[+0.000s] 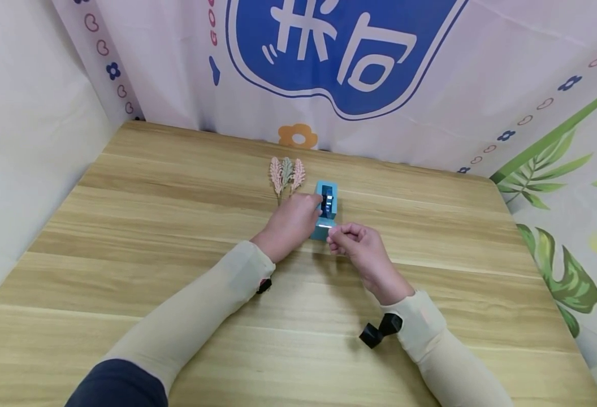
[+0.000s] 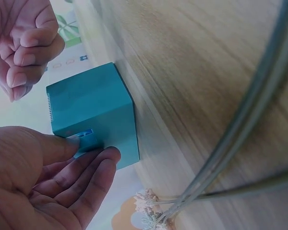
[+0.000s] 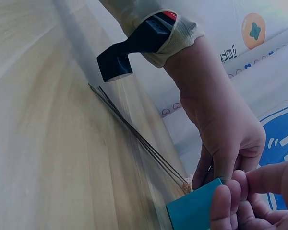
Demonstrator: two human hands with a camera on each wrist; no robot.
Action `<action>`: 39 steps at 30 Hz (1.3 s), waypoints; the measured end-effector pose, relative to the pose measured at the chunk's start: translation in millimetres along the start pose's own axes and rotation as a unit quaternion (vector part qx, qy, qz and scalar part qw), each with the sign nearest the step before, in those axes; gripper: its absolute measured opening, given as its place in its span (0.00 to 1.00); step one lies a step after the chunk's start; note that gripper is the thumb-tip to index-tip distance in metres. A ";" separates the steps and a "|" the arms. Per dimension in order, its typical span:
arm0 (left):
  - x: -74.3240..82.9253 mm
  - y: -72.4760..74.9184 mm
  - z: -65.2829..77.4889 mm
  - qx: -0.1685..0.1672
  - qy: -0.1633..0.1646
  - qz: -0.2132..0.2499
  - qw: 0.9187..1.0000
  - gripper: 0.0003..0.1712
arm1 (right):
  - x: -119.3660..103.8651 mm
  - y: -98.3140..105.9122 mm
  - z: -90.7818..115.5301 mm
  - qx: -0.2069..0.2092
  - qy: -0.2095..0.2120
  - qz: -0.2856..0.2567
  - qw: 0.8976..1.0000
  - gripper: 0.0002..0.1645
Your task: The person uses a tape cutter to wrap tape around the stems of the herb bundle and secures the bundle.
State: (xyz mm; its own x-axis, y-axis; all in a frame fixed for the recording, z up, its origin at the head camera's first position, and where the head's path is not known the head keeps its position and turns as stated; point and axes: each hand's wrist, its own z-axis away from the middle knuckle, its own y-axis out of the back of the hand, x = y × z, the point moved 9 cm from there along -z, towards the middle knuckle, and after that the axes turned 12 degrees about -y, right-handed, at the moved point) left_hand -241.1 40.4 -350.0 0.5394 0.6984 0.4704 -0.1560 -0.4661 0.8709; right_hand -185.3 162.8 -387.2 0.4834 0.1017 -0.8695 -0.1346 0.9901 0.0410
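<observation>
A blue tape dispenser (image 1: 321,233) stands on the wooden table, a roll of tape (image 1: 329,202) showing in its slot. My left hand (image 1: 290,223) grips it from the left side; in the left wrist view the thumb and fingers hold the side wall of the dispenser (image 2: 93,98). Close to its toothed front edge, my right hand (image 1: 362,246) has thumb and index finger pinched together with the other fingers curled. A bright strip shows along that edge right at the fingertips, and the clear tape between them is hardly visible.
Sprigs of pink and green artificial flowers (image 1: 286,172) lie left of the dispenser, their thin stems (image 3: 134,134) running toward the near side under the left arm. A printed cloth (image 1: 176,73) hangs along the table's back edge. Black camera mounts (image 1: 380,330) sit on the wrists.
</observation>
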 end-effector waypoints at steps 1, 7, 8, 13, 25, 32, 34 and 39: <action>0.0 0.0 0.0 -0.001 0.001 -0.002 1.000 0.17 | 0.1 -0.4 0.7 0.000 0.000 0.003 1.000 0.13; -0.2 -0.2 0.0 -0.003 0.006 0.003 1.000 0.17 | 2.4 -0.1 3.1 0.001 -0.002 0.005 1.000 0.11; -0.2 -0.3 0.1 -0.003 0.006 0.005 1.000 0.17 | 3.1 -0.1 3.5 0.000 -0.002 0.003 1.000 0.09; -0.3 -0.3 0.6 -0.002 0.005 0.007 1.000 0.17 | 7.6 -1.4 5.7 -0.005 -0.004 -0.009 1.000 0.07; 1.4 1.3 0.6 0.005 -0.004 0.008 1.000 0.17 | 14.3 -3.7 10.5 -0.006 -0.007 -0.028 1.000 0.07; 2.2 1.3 0.2 0.007 -0.010 0.006 1.000 0.18 | 17.2 -4.1 15.0 -0.007 -0.011 -0.030 0.999 0.06; 2.2 1.3 0.1 0.007 -0.011 0.006 1.000 0.17 | 17.8 -4.6 16.5 -0.008 -0.011 -0.028 1.000 0.06; 1.2 0.6 0.2 0.004 -0.006 0.008 1.000 0.17 | 20.2 -5.0 20.3 -0.006 -0.015 -0.025 1.000 0.06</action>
State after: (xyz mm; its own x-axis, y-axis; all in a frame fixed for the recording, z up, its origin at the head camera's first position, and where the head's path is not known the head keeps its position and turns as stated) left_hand -240.3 40.9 -348.9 0.5461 0.6851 0.4821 -0.1581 -0.4809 0.8624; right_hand -157.4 161.9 -395.0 0.5155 0.0554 -0.8551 -0.1202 0.9927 -0.0081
